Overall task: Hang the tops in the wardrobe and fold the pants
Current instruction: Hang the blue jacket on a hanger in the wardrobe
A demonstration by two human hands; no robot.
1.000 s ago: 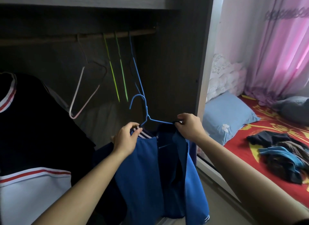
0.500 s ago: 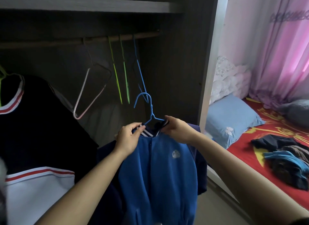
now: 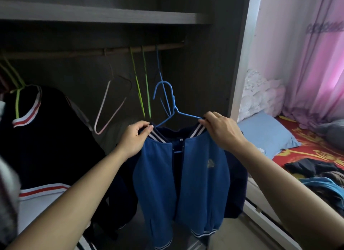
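A blue jacket [image 3: 197,177] with navy sleeves and a striped collar hangs open in front of the wardrobe, below the rail [image 3: 96,52]. A blue wire hanger [image 3: 168,101] sits in its neck, hook pointing up, not on the rail. My left hand [image 3: 135,140] pinches the left side of the collar. My right hand [image 3: 222,131] pinches the right side of the collar together with the hanger's arm. A black top with red and white stripes [image 3: 37,130] hangs at the left on a green hanger.
Empty hangers dangle from the rail: a pink one [image 3: 109,110], two green ones [image 3: 143,89] and a blue one [image 3: 159,63]. A shelf [image 3: 104,17] runs above. At the right a bed holds a blue pillow [image 3: 268,134] and a heap of dark clothes [image 3: 320,177].
The jacket has spread open on the hanger and faces me. My right hand moved right from the collar's middle to its right side. Both hands sit a little higher.
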